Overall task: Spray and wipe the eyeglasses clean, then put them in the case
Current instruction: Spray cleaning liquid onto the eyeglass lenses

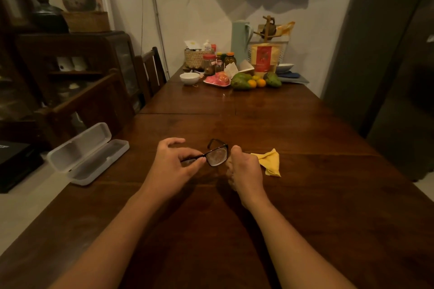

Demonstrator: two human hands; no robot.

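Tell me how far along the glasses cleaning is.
Spraying looks done: the eyeglasses, pinched in the left hand, show a misted lens. The right hand is curled beside them. Left: wiping with the idle yellow cloth, then the open, empty case.

On the brown wooden table (258, 119), the open white plastic case (88, 153) lies at nine o'clock from the black-framed eyeglasses (217, 153), the yellow cloth (270, 162) at three.

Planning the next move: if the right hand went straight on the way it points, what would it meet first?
Most likely the eyeglasses, held by the left hand just ahead of the right hand; depth is unclear, so it might pass beside them.
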